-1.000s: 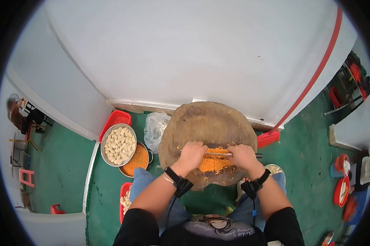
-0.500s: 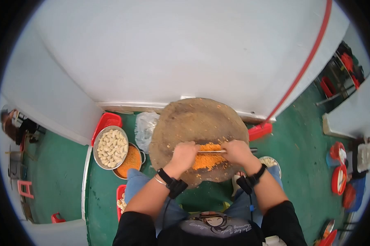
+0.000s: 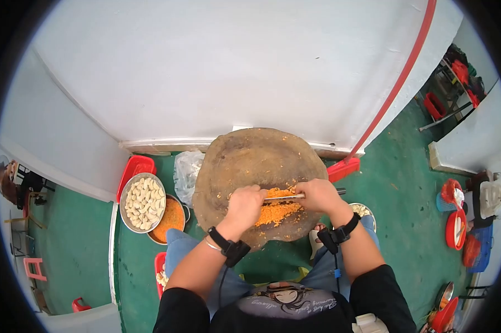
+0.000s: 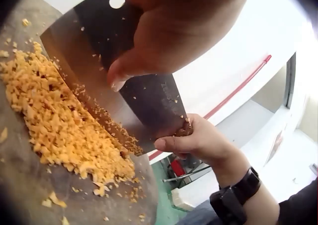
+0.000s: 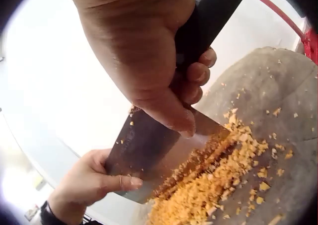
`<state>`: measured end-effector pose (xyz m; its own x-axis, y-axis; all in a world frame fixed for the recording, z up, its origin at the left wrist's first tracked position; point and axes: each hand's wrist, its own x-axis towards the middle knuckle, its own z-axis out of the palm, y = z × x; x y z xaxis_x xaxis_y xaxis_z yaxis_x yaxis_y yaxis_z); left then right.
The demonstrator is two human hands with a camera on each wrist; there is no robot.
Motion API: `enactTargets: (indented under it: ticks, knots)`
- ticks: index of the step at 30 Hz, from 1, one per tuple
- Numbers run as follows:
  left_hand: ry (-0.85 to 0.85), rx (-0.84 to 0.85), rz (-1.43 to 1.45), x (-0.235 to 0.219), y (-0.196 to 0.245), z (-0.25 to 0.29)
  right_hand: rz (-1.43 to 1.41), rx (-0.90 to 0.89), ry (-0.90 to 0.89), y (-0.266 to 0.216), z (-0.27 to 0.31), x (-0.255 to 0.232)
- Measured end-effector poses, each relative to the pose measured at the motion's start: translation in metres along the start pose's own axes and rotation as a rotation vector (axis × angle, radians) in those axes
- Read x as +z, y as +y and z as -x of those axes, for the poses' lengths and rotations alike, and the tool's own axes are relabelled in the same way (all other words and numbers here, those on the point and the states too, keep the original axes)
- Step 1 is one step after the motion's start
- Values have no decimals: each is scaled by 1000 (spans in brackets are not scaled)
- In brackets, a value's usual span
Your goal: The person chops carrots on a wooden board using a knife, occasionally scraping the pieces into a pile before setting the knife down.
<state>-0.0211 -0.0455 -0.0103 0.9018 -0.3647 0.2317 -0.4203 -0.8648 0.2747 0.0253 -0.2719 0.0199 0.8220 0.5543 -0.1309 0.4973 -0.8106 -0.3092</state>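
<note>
A wide cleaver [image 4: 149, 98] with a black handle [image 5: 211, 21] stands edge-down in a heap of finely chopped orange bits [image 4: 64, 120] on a round wooden chopping block [image 3: 250, 155]. My right hand [image 3: 318, 195] grips the handle, its thumb lying along the blade in the right wrist view. At the blade's other end my left hand [image 3: 245, 206] pinches the top of the cleaver, thumb on the near face. Orange crumbs cling to the blade above its edge. More bits are scattered over the block.
Left of the block are a bowl of pale curved pieces [image 3: 145, 203], a pot of orange food [image 3: 173, 219], a clear plastic bag [image 3: 186, 175] and a red basin [image 3: 136, 169]. A white wall [image 3: 234, 66] rises behind. Right of my leg sits a bowl of pale food [image 3: 363, 211].
The head view has shifted, so the block appears further left and slightly higher. Both hands keep their hold on the cleaver, which stays within the orange heap.
</note>
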Motion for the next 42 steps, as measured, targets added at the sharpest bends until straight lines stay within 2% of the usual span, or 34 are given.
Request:
enactTargets:
  ticks: [3, 6, 12, 16, 18, 20, 22, 25, 27, 29, 31, 33, 37, 39, 40, 42]
  knots:
    - [-13, 12, 57, 6, -2, 0, 21, 47, -52, 5, -3, 10]
    - [-6, 34, 34, -6, 3, -4, 37, 53, -30, 2, 1, 3]
    - [-30, 46, 28, 5, 4, 2, 16, -20, 16, 8, 2, 16]
    - [2, 60, 23, -13, 12, 0, 43, 23, -11, 2, 7, 8]
    - [-21, 51, 17, 4, 4, 3, 10, 6, -13, 4, 7, 16]
    - [-23, 49, 7, 0, 6, -2, -1, 22, 16, 4, 8, 12]
    - [43, 57, -8, -8, 7, -4, -11, 29, 50, 5, 4, 7]
    - [10, 58, 13, 7, 3, -3, 8, 50, 43, 3, 8, 12]
    - [-3, 48, 11, 7, 0, -5, 9, 46, -11, 8, 1, 12]
    - [-17, 38, 5, -4, 1, -15, 26, 67, 15, 6, -2, -4]
    - [60, 47, -26, -11, 6, -19, 32, 92, 17, 7, -4, 0]
    - [32, 41, -12, 8, -2, -18, 61, 75, 35, 17, -13, 14]
    - [-9, 12, -5, 4, -4, -26, 83, 100, -6, 14, -16, -3]
    - [44, 19, -13, 3, -4, -28, 68, 52, 146, 17, -18, -1]
    - [98, 31, -21, 3, -3, -28, 63, 56, 143, 21, -20, 8]
    - [84, 30, -14, 16, -7, -25, 95, 22, 149, 30, -27, 23]
